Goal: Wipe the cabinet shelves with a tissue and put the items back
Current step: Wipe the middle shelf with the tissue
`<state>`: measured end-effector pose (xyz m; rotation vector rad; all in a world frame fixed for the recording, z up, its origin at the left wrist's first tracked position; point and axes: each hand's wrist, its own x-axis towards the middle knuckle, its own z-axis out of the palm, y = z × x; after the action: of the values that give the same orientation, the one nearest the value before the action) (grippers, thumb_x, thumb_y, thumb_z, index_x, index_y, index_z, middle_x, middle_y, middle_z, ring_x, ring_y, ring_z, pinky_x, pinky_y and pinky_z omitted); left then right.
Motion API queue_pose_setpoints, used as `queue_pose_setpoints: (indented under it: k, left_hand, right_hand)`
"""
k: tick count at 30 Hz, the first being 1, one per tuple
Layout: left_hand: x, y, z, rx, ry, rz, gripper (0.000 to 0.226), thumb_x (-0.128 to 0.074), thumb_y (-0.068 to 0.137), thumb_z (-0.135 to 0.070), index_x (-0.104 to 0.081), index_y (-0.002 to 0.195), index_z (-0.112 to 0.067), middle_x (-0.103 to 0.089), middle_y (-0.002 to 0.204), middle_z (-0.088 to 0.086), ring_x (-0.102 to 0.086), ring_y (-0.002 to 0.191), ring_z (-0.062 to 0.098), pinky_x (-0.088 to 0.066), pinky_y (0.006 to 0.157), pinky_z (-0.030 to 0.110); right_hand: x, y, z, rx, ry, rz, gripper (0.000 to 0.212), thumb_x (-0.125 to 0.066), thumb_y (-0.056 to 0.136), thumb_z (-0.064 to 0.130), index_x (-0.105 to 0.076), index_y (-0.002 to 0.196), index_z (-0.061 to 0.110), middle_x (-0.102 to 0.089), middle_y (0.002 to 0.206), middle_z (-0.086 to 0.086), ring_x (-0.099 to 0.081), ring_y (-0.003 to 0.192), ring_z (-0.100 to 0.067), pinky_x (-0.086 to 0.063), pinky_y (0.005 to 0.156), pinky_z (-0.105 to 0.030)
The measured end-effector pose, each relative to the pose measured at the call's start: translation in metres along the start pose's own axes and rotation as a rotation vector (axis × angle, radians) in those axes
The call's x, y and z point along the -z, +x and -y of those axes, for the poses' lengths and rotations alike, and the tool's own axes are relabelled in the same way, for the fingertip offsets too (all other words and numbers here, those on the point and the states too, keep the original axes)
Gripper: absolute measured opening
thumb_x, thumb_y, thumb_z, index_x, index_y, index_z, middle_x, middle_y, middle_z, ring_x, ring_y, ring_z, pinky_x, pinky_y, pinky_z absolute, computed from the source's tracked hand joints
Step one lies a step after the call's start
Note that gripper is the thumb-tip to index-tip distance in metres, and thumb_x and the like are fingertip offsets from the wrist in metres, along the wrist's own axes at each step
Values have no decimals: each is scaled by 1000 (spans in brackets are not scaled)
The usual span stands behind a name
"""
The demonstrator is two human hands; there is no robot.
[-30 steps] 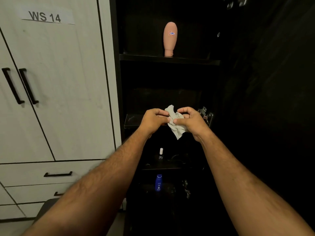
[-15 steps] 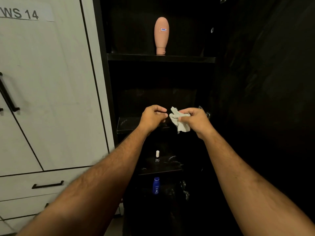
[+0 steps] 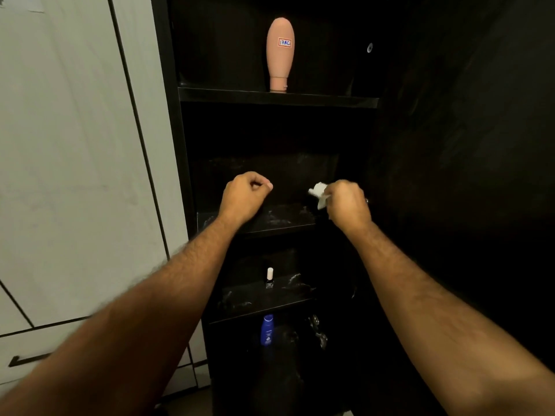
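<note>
My right hand (image 3: 348, 202) grips a crumpled white tissue (image 3: 319, 194) in front of the right end of the second shelf (image 3: 270, 219) of a narrow black cabinet. My left hand (image 3: 244, 195) hovers over the same shelf's left part, fingers curled, holding nothing. A pink upside-down bottle (image 3: 280, 54) stands on the top shelf (image 3: 330, 100). A small nail-polish bottle (image 3: 269, 277) with a white cap stands on the third shelf. A blue bottle (image 3: 267, 329) stands on the shelf below that.
White cabinet doors (image 3: 75, 175) and drawers with black handles fill the left side. A dark open cabinet door or wall (image 3: 465, 175) takes up the right. Metal hinges (image 3: 318, 331) show near the blue bottle.
My hands have parted: the left let go of the tissue and moved left, the right keeps the tissue and moved right. The camera shifted closer and to the right.
</note>
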<state>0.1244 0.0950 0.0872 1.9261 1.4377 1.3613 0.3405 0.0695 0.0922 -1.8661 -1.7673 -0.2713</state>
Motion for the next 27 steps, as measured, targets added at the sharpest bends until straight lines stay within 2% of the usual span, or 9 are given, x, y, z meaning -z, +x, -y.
queue_pose_setpoints:
  k: [3, 5, 7, 10, 12, 16, 19, 23, 27]
  left_hand:
    - [-1, 1, 5, -16, 34, 39, 4, -63, 89, -35, -63, 85, -34, -64, 72, -10, -62, 76, 3, -48, 73, 22]
    - [-3, 1, 8, -30, 69, 67, 3, -63, 89, -35, -64, 88, -32, -64, 75, -11, -61, 77, 2, -47, 72, 20]
    - [-5, 3, 11, -37, 99, 94, 4, -63, 90, -36, -65, 91, -32, -64, 78, -12, -60, 78, 1, -47, 73, 21]
    - [-9, 5, 15, -38, 123, 113, 5, -63, 90, -36, -65, 92, -32, -64, 79, -12, -60, 79, 2, -48, 73, 22]
    - [-9, 6, 18, -44, 134, 117, 6, -63, 89, -37, -65, 92, -32, -65, 79, -11, -60, 78, 3, -47, 71, 22]
    - [-11, 8, 23, -45, 165, 140, 3, -62, 90, -37, -64, 90, -34, -65, 79, -10, -60, 77, 4, -48, 71, 21]
    - [-13, 10, 23, -34, 167, 141, 5, -62, 90, -37, -65, 91, -32, -65, 79, -10, -60, 77, 4, -49, 71, 22]
    - [-10, 14, 26, -28, 173, 136, 5, -63, 90, -36, -66, 90, -31, -65, 77, -10, -60, 75, 4, -46, 66, 20]
    - [-5, 17, 33, -27, 163, 122, 3, -63, 90, -35, -64, 88, -34, -63, 79, -12, -59, 76, 2, -45, 67, 20]
  right_hand:
    - [-19, -10, 4, -20, -54, 208, 33, -58, 86, -3, -69, 115, 9, -65, 112, -12, -64, 102, -29, -54, 84, -35]
    - [-27, -16, -1, 6, -22, 246, 33, -54, 88, 1, -69, 115, 13, -67, 108, -10, -65, 101, -29, -55, 81, -36]
    - [-33, -24, -5, 86, 30, 276, 34, -47, 91, 9, -64, 120, 15, -65, 115, -9, -62, 108, -29, -53, 87, -40]
    - [-41, -39, -11, 163, 13, 380, 45, -40, 100, 31, -44, 142, 14, -41, 149, -9, -31, 142, -26, -33, 113, -39]
    - [-44, -41, -15, 143, -49, 397, 62, -30, 100, 52, -32, 149, 14, -27, 158, -10, -15, 149, -24, -18, 120, -40]
    - [-45, -13, -16, -27, 1, 497, 78, -14, 96, 66, -35, 149, 12, -27, 157, -10, -16, 148, -22, -14, 121, -40]
    - [-51, 4, -3, -52, -2, 537, 75, -16, 97, 62, -35, 149, 11, -26, 158, -10, -14, 148, -23, -12, 121, -40]
    - [-49, -11, 16, 95, 53, 565, 59, -25, 103, 46, -33, 150, 12, -20, 161, -8, -9, 150, -19, -4, 119, -33]
    - [-33, -18, -11, 48, 172, 599, 53, -26, 105, 41, -28, 153, 17, -13, 163, 0, -2, 150, -9, 2, 118, -27]
